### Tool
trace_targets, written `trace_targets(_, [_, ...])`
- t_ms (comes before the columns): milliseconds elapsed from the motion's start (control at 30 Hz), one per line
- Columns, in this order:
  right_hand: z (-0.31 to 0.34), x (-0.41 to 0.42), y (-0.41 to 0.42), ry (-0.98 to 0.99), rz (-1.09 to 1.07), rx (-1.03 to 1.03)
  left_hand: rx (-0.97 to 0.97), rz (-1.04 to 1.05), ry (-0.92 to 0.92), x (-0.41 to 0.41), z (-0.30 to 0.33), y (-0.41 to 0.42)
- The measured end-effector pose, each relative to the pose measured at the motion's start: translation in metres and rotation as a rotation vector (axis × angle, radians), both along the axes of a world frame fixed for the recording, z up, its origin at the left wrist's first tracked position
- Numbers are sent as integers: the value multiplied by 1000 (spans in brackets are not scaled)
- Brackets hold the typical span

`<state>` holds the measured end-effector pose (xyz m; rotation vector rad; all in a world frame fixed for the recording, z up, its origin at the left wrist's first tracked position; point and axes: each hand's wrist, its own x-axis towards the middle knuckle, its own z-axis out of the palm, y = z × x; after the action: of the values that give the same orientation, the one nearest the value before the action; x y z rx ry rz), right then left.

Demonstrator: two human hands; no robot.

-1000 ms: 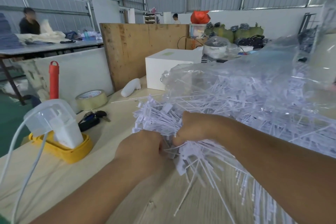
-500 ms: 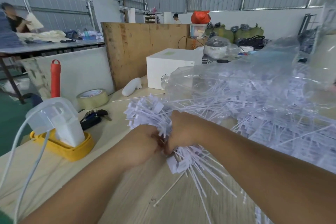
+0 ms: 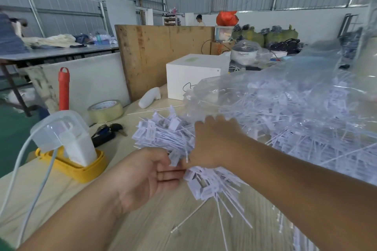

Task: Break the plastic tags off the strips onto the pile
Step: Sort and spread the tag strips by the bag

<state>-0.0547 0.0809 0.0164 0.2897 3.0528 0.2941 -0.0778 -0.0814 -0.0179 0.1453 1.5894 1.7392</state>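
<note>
Two hands work over a pale wooden surface (image 3: 142, 228). The left hand (image 3: 146, 177) lies palm up with its fingers fairly straight, released, their tips touching the white plastic tags (image 3: 163, 134) of a fanned bundle; whether the thumb pinches any tag is hard to make out. The right hand (image 3: 214, 144) reaches forward, back of the hand to the camera, fingers spread on top of the same bundle, pressing rather than clenched; what its fingertips and palm touch underneath is hidden.

The tags are too many to count. They lie in one loose pile (image 3: 212, 185) just below the right wrist, thin strips (image 3: 230, 206) sticking out toward the camera, and in a far larger heap inside a clear bag (image 3: 295, 104) on the right, where the film blurs them. The bag is cut off by the right edge.

On the left of the surface stand one yellow tray (image 3: 81, 169) holding a white device under a clear cover, with two pale cables (image 3: 24, 169) running off the bottom edge. Beyond it are one roll of tape (image 3: 106, 111), one bunch of keys (image 3: 108, 131), one red tube (image 3: 63, 89) upright, one white bottle (image 3: 150, 97) on its side and one white box (image 3: 189, 75). A plywood board (image 3: 163, 51) stands behind. Two persons appear far back, both blurred.
</note>
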Motion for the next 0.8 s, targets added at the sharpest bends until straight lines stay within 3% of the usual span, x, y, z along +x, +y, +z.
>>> trace_targets(67, [-4,-1,3,80,60,24,12,5,-24,1,1,2])
trace_targets(200, [-18,-6,1,-60,66,-299,71,50,-60,2,4,8])
trace_targets(300, [-21,-10,4,-34,93,-435,97,80,-64,1,4,9])
trace_targets(467, [-16,-9,9,-27,131,-385,127,92,-78,4,0,12])
trace_targets(633, [-9,-16,2,-183,7,-404,147,86,-27,9,1,16])
trace_targets(800, [-16,-17,0,-4,71,-429,107,59,59,12,1,17])
